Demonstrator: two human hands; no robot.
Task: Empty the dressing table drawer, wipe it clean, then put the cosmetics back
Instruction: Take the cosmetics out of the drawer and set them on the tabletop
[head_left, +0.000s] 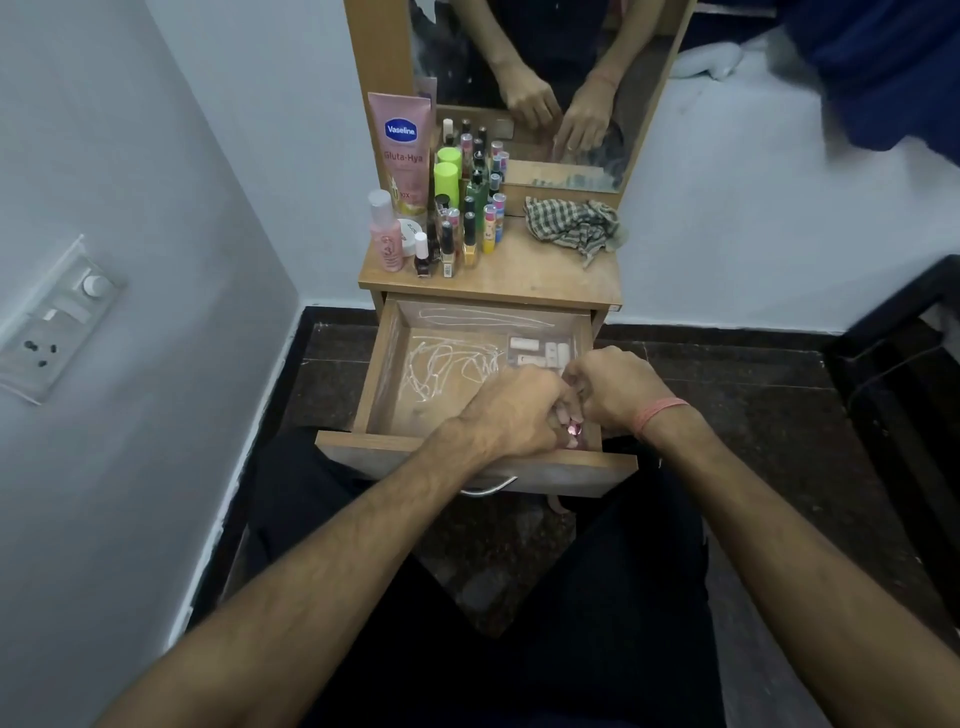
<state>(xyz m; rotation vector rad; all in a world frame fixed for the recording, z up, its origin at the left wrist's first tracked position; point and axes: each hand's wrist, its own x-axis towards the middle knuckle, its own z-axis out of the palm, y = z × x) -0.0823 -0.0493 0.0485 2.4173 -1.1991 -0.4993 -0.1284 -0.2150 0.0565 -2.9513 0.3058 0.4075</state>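
The wooden drawer (382, 374) is pulled out below the dressing table top (545, 275). Both hands are inside its front right corner. My left hand (514, 410) and my right hand (618, 387) have curled fingers close together around small pink and shiny items (574, 430); what these are is unclear. A clear case with white pieces (540, 351) lies at the back right of the drawer. White scribble marks (447, 364) cover the drawer floor. Many nail polish bottles (467, 228), a pink Vaseline tube (402, 150) and a pink bottle (384, 234) stand on the table top's left side.
A checked cloth (574, 223) lies crumpled on the table top's right side, under the mirror (540, 78). A switchboard (52, 322) is on the left wall. Dark stone floor (779, 395) surrounds the table, and a dark furniture frame (904, 338) stands at right.
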